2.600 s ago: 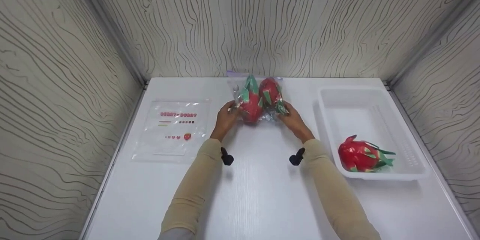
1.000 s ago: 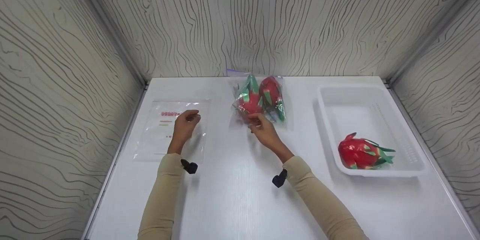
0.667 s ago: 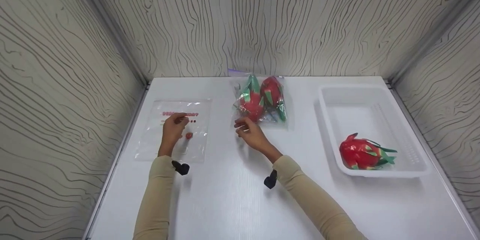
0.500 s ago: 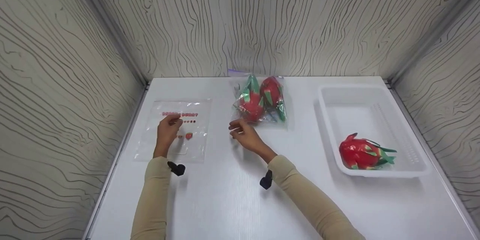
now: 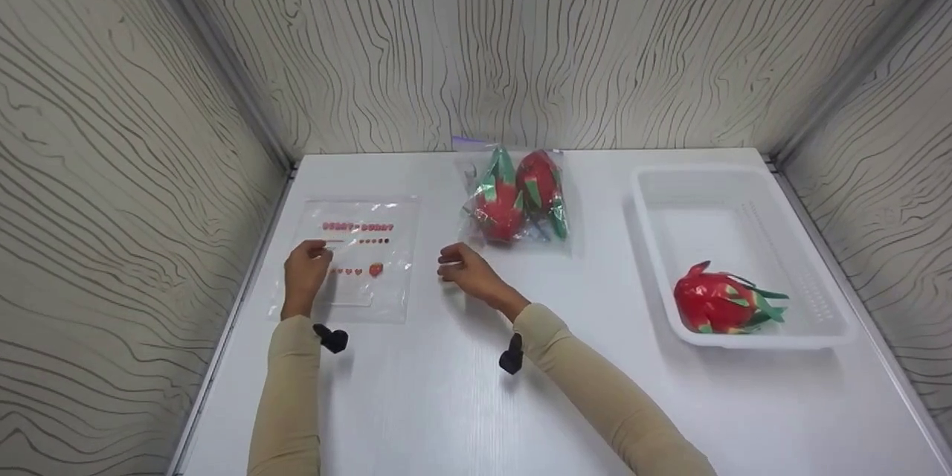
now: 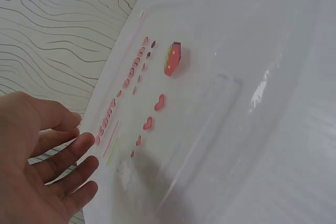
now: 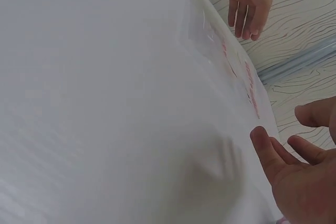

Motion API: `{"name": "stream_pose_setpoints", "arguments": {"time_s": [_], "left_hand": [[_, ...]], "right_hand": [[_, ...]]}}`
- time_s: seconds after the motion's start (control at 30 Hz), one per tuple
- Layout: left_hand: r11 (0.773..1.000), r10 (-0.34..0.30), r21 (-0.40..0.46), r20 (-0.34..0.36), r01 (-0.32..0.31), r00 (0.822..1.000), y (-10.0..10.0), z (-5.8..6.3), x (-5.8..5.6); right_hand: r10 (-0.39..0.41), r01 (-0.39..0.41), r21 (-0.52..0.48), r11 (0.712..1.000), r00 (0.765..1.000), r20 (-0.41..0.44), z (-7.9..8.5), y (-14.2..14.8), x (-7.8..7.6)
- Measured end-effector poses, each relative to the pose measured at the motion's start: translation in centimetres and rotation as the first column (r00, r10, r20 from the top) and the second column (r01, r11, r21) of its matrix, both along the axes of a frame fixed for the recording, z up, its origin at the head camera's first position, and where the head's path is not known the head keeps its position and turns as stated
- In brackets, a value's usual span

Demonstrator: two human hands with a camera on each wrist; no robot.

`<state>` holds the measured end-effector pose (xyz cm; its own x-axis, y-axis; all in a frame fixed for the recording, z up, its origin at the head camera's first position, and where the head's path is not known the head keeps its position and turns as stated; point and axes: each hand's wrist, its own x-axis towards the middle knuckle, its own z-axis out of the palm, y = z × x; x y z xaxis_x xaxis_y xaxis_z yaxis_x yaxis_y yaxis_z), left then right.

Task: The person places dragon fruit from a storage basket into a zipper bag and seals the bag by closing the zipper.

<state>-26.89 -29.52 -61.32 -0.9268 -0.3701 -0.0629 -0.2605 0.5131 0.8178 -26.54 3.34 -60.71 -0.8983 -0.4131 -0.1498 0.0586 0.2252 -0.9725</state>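
In the head view my left hand [image 5: 306,277] hovers over the left part of a flat, clear zip bag [image 5: 387,290] printed with red lettering, hearts and a strawberry. The left wrist view shows that hand [image 6: 50,156] with loosely bent fingers and nothing in them, above the bag [image 6: 205,129]. My right hand [image 5: 476,275] is over the table between the two bags, its fingers relaxed and holding nothing. Just beyond it lies a second clear bag [image 5: 468,160] with two red-and-green dragon fruits [image 5: 500,212] inside. The right wrist view shows the right hand [image 7: 304,166] with spread fingers.
At the right stands a white plastic basket [image 5: 751,342] with one dragon fruit [image 5: 714,303] in its front part. Wood-patterned panels [image 5: 520,44] close in the back and sides of the white table [image 5: 446,401].
Both hands have let go of the filled bag, which lies on the table. The left hand has moved left over the flat bag; the right hand has drifted left and nearer.
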Motion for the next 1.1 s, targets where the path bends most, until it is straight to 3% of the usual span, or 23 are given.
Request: {"name": "stream_pose_setpoints", "arguments": {"time_s": [0.23, 0.47, 0.67, 0.93, 1.1], "left_hand": [[0.992, 0.029, -0.124, 0.058, -0.022, 0.998, -1.4, -1.1, 0.7], [0.969, 0.035, -0.246, 0.062, -0.019, 0.997, -1.7, -1.4, 1.0], [0.975, 0.035, -0.222, 0.105, -0.011, 0.994, -1.8, -1.3, 1.5], [0.982, 0.089, -0.175, 0.101, -0.07, 0.991, -1.6, -1.8, 1.7], [0.986, 0.114, -0.138, 0.109, -0.098, 0.987, -1.5, -2.0, 1.8]], "right_hand": [[0.012, -0.01, -0.035, 0.999, 0.997, 0.07, -0.4, -0.9, -0.1], [0.03, -0.029, -0.007, 1.0, 0.995, 0.099, -0.4, -1.5, -0.1], [0.055, -0.052, -0.029, 0.998, 0.99, 0.128, -0.5, -1.8, 0.1], [0.069, -0.05, -0.103, 0.993, 0.981, 0.184, -0.9, -2.2, 0.2], [0.06, -0.042, -0.098, 0.994, 0.98, 0.19, -1.2, -2.1, 0.2]]}}
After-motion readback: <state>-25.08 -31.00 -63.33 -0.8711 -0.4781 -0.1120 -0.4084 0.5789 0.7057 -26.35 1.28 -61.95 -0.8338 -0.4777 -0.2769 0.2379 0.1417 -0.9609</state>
